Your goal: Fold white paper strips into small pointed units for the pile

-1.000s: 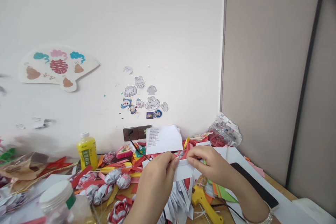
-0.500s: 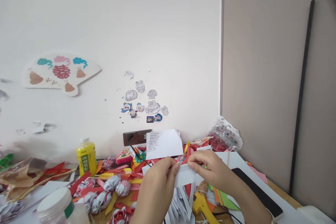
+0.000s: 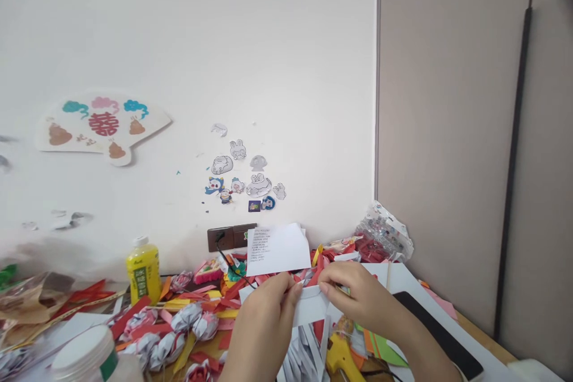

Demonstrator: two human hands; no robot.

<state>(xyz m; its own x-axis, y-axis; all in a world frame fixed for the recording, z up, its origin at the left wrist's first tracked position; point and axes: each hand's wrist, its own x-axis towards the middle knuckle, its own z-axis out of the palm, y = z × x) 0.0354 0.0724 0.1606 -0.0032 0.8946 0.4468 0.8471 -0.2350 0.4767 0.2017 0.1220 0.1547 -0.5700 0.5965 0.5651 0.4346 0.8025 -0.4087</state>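
Note:
A small white strip of paper (image 3: pixel 310 308) is stretched between my two hands, with a narrow fold along its top edge. My left hand (image 3: pixel 271 316) pinches its left end between thumb and fingers. At the other end, my right hand (image 3: pixel 353 287) grips the top edge in the same way. Below the paper lies a heap of white paper strips (image 3: pixel 301 355), partly covered by my left forearm. A yellow glue gun (image 3: pixel 342 358) rests just right of that heap, under my right wrist.
Crumpled paper flowers (image 3: pixel 188 317) and red and yellow scraps cover the table. On the left stand a yellow bottle (image 3: pixel 144 273) and a white-lidded jar (image 3: pixel 85 351). A black phone-like slab (image 3: pixel 436 334) lies right. A written sheet (image 3: pixel 280 249) leans against the wall by a socket (image 3: pixel 230 237).
Both hands keep hold of the paper strip and have shifted very slightly. The whole view has moved a little, with the table things sitting slightly lower and further left.

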